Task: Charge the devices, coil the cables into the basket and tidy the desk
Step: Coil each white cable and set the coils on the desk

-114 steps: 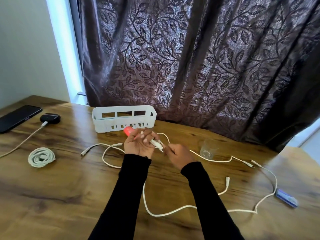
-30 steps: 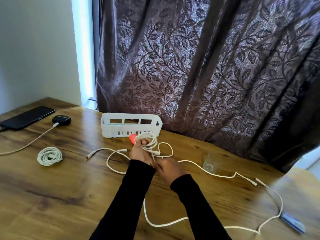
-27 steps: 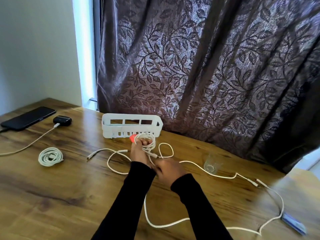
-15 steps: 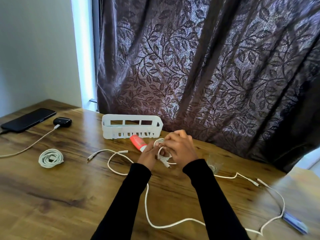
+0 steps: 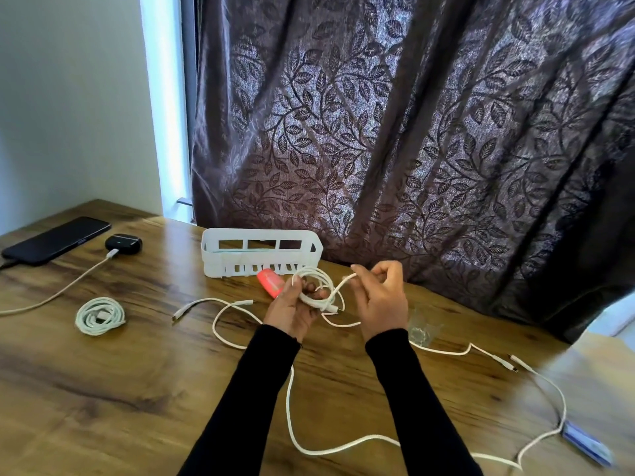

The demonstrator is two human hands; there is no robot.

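Two hands work above the tabletop's middle. The left hand (image 5: 292, 309) grips a bunch of white cable (image 5: 314, 286) loops. The right hand (image 5: 378, 304), fingers curled, seems to pinch the cable's loose end, near the white basket (image 5: 261, 252) by the back edge.

Left hand (image 5: 292, 309) grips coiled cable (image 5: 314, 286) (white); right hand (image 5: 379, 298) pinches its strand.

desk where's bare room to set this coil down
Bare wood lies in the near-left corner, nearer than the coiled white cable, and between that and the white slotted plastic basket. Loose white cables crowd the centre and right.
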